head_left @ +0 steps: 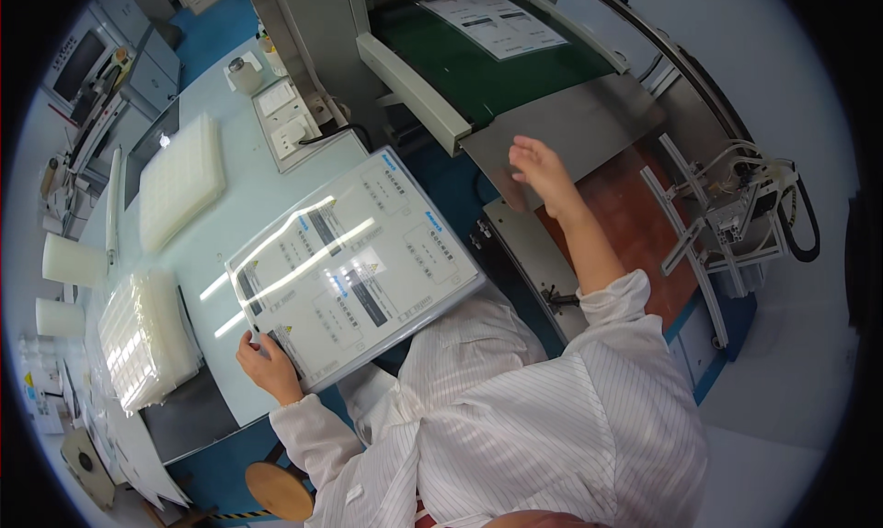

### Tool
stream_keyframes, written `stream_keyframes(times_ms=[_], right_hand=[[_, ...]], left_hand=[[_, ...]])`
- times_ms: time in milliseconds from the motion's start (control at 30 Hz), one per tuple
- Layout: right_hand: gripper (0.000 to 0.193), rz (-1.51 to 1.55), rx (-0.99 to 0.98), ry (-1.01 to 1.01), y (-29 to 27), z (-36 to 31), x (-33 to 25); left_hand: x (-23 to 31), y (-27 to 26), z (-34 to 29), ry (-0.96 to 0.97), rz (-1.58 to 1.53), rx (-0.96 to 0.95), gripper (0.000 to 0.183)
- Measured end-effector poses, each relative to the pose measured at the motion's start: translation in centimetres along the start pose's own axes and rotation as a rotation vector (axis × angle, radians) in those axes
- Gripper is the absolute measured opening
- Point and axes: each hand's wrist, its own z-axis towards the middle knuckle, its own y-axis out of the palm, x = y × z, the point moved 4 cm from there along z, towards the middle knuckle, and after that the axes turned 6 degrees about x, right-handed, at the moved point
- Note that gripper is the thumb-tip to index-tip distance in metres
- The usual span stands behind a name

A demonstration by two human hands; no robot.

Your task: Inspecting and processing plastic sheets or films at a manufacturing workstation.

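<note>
A stack of clear printed plastic sheets (405,243), with black and blue print, lies across the front edge of the table and reaches over my lap. My left hand (269,370) is at its near left corner, with the fingers closed on the edge; how many sheets they pinch is hard to tell. My right hand (543,174) is raised over the grey metal plate (589,123) at the conveyor's near end. It holds nothing, and its fingers are loosely bent and apart. Farther up, another printed sheet (497,24) lies flat on the green conveyor belt (414,63).
White translucent trays (182,180) and a plastic-wrapped stack (147,339) stand on the table's left. A socket strip (290,128) and a small bottle (244,75) are at the back. Right of me is a metal frame with hoses (727,220) over a reddish-brown surface (635,224).
</note>
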Motion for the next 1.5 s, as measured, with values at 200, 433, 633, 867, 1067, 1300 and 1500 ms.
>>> stream_keyframes(times_ms=[200,433,633,867,1067,1300,1500], right_hand=[[0.06,0.588,0.141,0.194,-3.6,7.0,1.3],[0.066,0.94,0.267,0.347,-5.7,12.2,2.3],[0.059,1.048,0.408,0.322,-7.5,14.3,2.9],[0.062,1.042,0.446,0.357,-8.7,15.6,3.1],[0.056,0.792,0.546,0.369,-9.5,15.2,2.1],[0.031,0.663,0.522,0.304,-13.4,20.8,8.7],[0.023,0.504,0.675,-0.007,-10.5,20.1,4.7]], left_hand=[[0.1,0.0,0.1,0.018,0.007,-0.002,0.029],[0.4,-0.1,0.1,0.006,0.021,-0.007,0.029],[0.6,-0.1,0.1,-0.003,0.04,-0.012,0.027],[0.9,0.0,0.2,-0.006,0.062,-0.028,0.027],[0.7,0.2,0.2,0.007,0.084,-0.006,0.027],[0.8,0.2,0.6,-0.026,0.085,-0.012,0.028],[0.7,-0.7,0.4,0.003,0.074,0.033,0.025]])
